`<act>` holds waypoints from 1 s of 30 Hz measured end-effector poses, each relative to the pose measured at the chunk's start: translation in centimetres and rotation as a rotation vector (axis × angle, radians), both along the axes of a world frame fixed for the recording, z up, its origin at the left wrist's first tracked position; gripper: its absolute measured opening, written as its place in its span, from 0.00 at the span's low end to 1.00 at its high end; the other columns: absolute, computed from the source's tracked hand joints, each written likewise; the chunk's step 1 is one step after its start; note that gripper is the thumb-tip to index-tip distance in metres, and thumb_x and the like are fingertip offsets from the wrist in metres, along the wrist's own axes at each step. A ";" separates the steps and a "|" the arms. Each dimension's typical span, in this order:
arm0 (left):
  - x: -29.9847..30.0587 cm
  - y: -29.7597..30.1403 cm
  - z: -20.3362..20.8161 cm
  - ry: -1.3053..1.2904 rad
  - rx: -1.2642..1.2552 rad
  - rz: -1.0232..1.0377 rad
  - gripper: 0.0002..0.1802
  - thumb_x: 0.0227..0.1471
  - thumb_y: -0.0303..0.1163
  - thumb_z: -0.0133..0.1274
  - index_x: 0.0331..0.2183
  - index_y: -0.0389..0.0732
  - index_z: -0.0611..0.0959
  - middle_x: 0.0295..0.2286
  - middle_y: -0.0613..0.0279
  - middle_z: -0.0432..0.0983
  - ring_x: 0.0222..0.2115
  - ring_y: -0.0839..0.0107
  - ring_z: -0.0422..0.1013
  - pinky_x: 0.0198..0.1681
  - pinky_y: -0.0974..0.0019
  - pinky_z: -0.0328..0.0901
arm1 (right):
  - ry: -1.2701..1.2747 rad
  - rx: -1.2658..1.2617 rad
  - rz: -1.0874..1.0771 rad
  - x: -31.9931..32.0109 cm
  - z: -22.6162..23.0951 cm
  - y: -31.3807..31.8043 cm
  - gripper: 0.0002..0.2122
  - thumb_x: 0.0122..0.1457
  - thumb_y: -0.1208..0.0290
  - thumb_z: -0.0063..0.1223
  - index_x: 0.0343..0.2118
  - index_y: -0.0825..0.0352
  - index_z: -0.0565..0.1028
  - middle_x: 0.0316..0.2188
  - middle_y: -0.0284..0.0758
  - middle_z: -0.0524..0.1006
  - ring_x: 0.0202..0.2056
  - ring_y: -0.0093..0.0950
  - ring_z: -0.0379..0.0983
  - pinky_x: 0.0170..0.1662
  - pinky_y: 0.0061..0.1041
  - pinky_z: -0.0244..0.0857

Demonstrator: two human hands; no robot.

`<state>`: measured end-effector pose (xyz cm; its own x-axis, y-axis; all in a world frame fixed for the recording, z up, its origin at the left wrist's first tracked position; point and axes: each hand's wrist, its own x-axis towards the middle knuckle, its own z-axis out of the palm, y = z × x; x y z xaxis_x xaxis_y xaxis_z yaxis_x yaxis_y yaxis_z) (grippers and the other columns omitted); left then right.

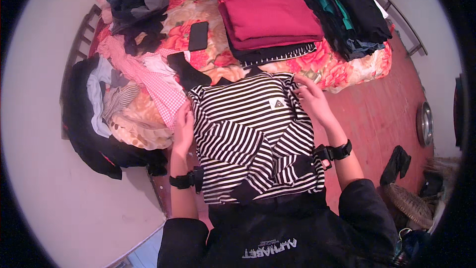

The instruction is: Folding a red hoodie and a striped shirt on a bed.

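A black-and-white striped long-sleeved shirt (238, 124) lies spread before me, from the bed's near edge down to my lap. Both its sleeves are folded inward across the front, and their black cuffs (244, 192) rest near the lower part. A small white patch with a dark triangle (277, 103) shows near the top right. Along the shirt's left edge is my left hand (184, 124), its fingers pointing up and not gripping visibly. My right hand (313, 100) is beside the right shoulder, fingers stretched and apart, their tips close to the fabric.
On the floral-covered bed (307, 69) stand a stack with red folded cloth (270, 15) and a pile of dark clothes (357, 15). A black phone (199, 35) lies left of them. Loose clothes (116, 89) heap at left. A dark cloth (395, 165) is on the reddish floor at right.
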<state>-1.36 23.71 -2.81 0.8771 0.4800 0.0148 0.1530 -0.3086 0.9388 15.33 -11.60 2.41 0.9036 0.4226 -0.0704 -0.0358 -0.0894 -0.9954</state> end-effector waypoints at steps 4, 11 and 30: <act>-0.3 0.5 0.8 0.169 -0.299 0.054 0.19 0.59 0.29 0.39 0.51 0.33 0.68 0.42 0.59 0.71 0.41 0.73 0.67 0.46 0.73 0.62 | -0.029 -0.087 0.127 -1.0 -2.5 -3.7 0.17 0.58 0.78 0.43 0.51 0.67 0.66 0.44 0.32 0.71 0.41 0.20 0.67 0.46 0.20 0.61; 1.8 0.0 0.6 -0.053 -0.631 0.100 0.14 0.55 0.27 0.45 0.43 0.32 0.75 0.37 0.62 0.74 0.38 0.75 0.69 0.44 0.72 0.62 | -0.333 -0.458 0.151 -7.4 2.7 -2.4 0.25 0.51 0.73 0.55 0.53 0.64 0.63 0.46 0.42 0.67 0.48 0.37 0.63 0.52 0.32 0.57; 0.5 1.5 -2.8 0.128 -0.684 0.193 0.15 0.59 0.35 0.42 0.43 0.38 0.74 0.27 0.72 0.71 0.24 0.82 0.65 0.27 0.80 0.61 | -0.181 -0.332 0.658 -11.0 6.7 -2.4 0.09 0.50 0.71 0.54 0.29 0.70 0.68 0.19 0.40 0.67 0.22 0.32 0.65 0.28 0.27 0.61</act>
